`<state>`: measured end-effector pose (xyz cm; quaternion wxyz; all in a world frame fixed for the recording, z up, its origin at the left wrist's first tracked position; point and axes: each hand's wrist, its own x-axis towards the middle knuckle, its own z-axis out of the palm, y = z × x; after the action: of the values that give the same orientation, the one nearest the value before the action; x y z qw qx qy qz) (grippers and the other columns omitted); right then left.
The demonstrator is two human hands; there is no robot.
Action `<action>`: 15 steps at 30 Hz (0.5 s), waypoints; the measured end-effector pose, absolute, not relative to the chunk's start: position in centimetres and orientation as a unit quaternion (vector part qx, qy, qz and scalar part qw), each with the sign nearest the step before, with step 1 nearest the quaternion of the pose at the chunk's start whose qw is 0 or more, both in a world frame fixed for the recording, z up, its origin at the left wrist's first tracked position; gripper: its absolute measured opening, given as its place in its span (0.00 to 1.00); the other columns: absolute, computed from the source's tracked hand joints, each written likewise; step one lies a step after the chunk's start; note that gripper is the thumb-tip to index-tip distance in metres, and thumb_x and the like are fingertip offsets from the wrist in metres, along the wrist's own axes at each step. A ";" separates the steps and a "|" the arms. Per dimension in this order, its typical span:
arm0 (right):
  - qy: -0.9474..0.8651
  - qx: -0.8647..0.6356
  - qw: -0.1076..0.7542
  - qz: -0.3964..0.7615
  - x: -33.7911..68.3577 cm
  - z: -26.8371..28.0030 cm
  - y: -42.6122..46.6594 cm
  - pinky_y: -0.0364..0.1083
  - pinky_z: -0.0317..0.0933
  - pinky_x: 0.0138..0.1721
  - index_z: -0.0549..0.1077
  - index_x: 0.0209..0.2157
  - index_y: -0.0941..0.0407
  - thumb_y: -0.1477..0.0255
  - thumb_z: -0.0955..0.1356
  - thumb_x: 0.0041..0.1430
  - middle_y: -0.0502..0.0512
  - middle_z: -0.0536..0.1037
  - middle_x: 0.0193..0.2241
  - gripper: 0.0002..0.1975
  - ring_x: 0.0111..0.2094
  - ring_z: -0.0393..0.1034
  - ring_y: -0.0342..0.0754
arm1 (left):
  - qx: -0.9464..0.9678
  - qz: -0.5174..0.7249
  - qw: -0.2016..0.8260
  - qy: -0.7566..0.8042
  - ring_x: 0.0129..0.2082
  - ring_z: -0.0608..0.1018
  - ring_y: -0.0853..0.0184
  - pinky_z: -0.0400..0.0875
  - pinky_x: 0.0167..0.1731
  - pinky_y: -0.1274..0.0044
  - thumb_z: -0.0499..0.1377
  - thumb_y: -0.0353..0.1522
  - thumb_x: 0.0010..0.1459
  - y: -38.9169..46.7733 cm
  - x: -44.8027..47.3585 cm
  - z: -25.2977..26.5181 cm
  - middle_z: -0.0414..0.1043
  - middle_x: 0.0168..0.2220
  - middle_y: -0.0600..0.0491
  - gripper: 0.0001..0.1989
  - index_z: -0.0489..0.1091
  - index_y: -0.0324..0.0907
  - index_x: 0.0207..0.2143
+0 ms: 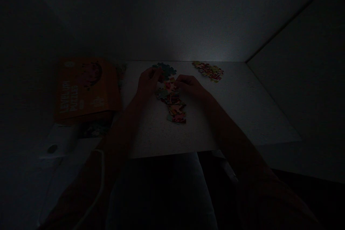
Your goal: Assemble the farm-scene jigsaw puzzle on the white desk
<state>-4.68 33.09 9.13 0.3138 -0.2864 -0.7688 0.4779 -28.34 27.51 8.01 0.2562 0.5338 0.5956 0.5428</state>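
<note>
Puzzle [176,109] pieces, joined or lying close together, form a narrow strip of red, pink, yellow and green on the white table [151,136]; in this dim light it is hard to tell which are locked. The person's right hand [187,83] is at the puzzle's far end, from its right side, fingers curled and thumb and forefinger nearly closed at the pinkish end piece, touching it or just above it; whether they grip it cannot be told. The left hand [149,79] is just left of that same end, half curled, its thumb and fingertips drawn together; a small reddish patch shows by them, but whether it is a held piece is unclear. Just beyond the puzzle, near the left fingertips, lies a teal pile [169,70]. Beyond the puzzle to the right, well apart, lies a red-and-yellow heap [208,71]. Well left of the puzzle is an orange box [83,90] lettered "PUZZLES". A pale cord [102,172] crosses the left forearm [118,140], nearer the person than the puzzle. Beyond the puzzle rises a wall [175,18].
</note>
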 end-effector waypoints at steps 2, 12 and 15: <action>-0.771 -0.284 0.309 0.479 -4.7 9.1 32.9 0.54 0.71 0.46 0.79 0.31 0.49 0.38 0.77 0.59 0.53 0.83 0.32 0.28 0.38 0.75 0.55 | 0.538 0.521 0.201 0.631 0.45 0.87 0.58 0.81 0.53 0.64 0.65 0.44 0.78 27.4 -28.8 7.9 0.87 0.42 0.48 0.14 0.79 0.45 0.41; -0.679 -0.425 0.481 0.357 -2.0 7.9 37.5 0.53 0.68 0.39 0.78 0.37 0.47 0.27 0.66 0.67 0.54 0.74 0.33 0.37 0.37 0.71 0.54 | 0.648 0.301 0.096 0.693 0.75 0.75 0.41 0.63 0.75 0.48 0.66 0.34 0.71 26.0 -28.3 7.7 0.79 0.72 0.45 0.22 0.83 0.55 0.65; -0.680 -0.452 0.461 0.347 -0.8 7.1 38.5 0.53 0.67 0.39 0.78 0.37 0.48 0.24 0.66 0.65 0.53 0.75 0.32 0.39 0.36 0.71 0.54 | 0.647 0.308 0.089 0.692 0.74 0.75 0.41 0.61 0.76 0.46 0.67 0.35 0.70 26.0 -28.4 7.4 0.80 0.72 0.46 0.20 0.86 0.57 0.62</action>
<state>-0.81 38.46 7.12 0.4612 -0.4519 -0.6802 0.3470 -28.44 26.05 7.42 0.0892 0.6467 0.6921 0.3078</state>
